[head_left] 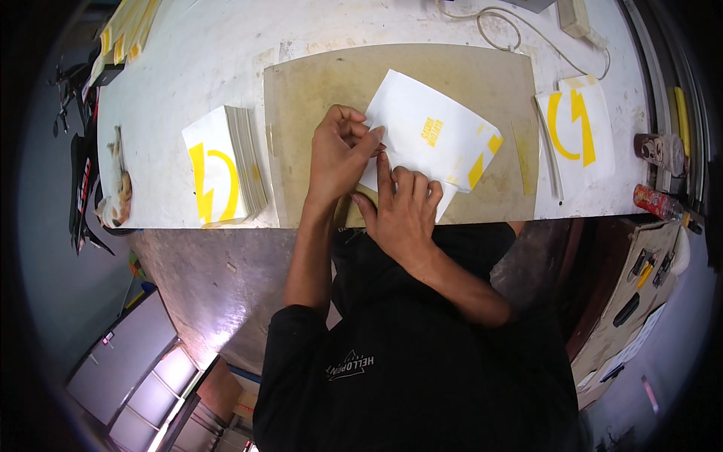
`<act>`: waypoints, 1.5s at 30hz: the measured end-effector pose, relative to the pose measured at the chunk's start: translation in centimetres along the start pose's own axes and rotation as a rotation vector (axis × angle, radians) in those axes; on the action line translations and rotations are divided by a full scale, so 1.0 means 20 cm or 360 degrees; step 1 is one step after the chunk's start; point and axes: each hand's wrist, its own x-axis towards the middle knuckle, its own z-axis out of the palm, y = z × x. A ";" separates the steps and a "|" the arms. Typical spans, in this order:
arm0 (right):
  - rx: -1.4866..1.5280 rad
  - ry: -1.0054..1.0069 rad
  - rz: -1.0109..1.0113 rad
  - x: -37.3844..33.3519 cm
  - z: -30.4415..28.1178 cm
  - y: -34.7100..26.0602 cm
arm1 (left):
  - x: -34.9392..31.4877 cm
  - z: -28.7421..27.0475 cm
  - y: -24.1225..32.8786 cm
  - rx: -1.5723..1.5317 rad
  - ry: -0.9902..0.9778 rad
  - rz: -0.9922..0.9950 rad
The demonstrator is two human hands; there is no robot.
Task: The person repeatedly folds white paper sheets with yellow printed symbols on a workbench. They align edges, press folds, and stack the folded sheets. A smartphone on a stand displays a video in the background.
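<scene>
A white paper piece with yellow print (410,113), apparently folded, lies aslant on the tan mat in front of me. My left hand (339,154) pinches its left edge between thumb and fingertips. Beside it, my right hand (407,203) rests on the paper's near part, index finger stretched toward the pinched edge and thumb apart. A smaller white flap shows under the right fingers. What lies beneath the fingertips is hidden.
A thick stack of white-and-yellow paper pieces (226,169) stands left of the mat (316,83). A lower pile (576,132) lies at right. A cat (115,200) lies at the table's left edge. A cable (489,11) curls at the back; a red-labelled bottle (655,202) is far right.
</scene>
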 end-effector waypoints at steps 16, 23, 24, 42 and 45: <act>0.0185 0.0093 -0.0092 -0.04 0.00 0.05 | 0.02 0.00 0.00 0.0368 -0.0022 0.0040; 0.0321 0.0123 -0.0096 -0.05 -0.01 0.05 | 0.11 -0.01 -0.01 0.0715 -0.0158 0.0092; 0.0333 0.0123 -0.0088 -0.05 -0.02 0.05 | 0.07 0.01 0.00 0.0613 -0.0141 0.0143; 0.0366 0.0073 -0.0067 -0.16 -0.12 0.17 | -0.01 -0.01 0.08 0.0057 -0.0484 -0.0245; 0.0375 0.0090 -0.0085 -0.16 -0.12 0.18 | -0.02 -0.01 0.05 0.0040 -0.0534 -0.0203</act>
